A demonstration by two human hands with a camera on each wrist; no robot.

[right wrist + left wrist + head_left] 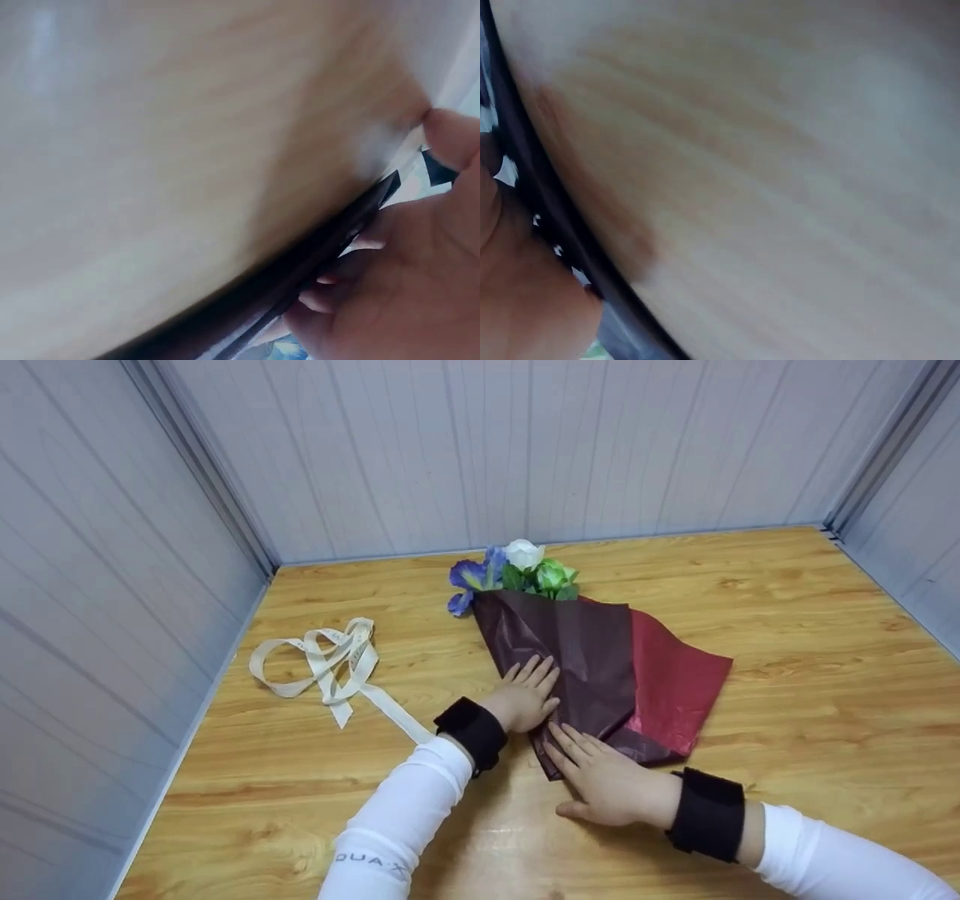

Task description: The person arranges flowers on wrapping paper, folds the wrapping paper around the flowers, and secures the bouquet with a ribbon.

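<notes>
A bouquet wrapped in dark maroon paper (596, 660) lies on the table, its heads pointing to the back wall. A blue-purple iris (469, 576), a white flower (524, 554) and a green flower (553, 574) stick out of the top; the stems are hidden. My left hand (525, 697) rests with straight fingers on the left side of the wrap. Lower down, my right hand (604, 780) presses straight fingers on the narrow bottom end, thumb toward the table. In the right wrist view, the fingers (405, 277) lie along the dark paper edge.
A loosely looped cream ribbon (337, 660) lies left of the bouquet, its tail running to the left forearm. The red side of the paper (679, 682) spreads out at the right. Panelled walls (487, 457) enclose the wooden table (825, 697) at the back and both sides.
</notes>
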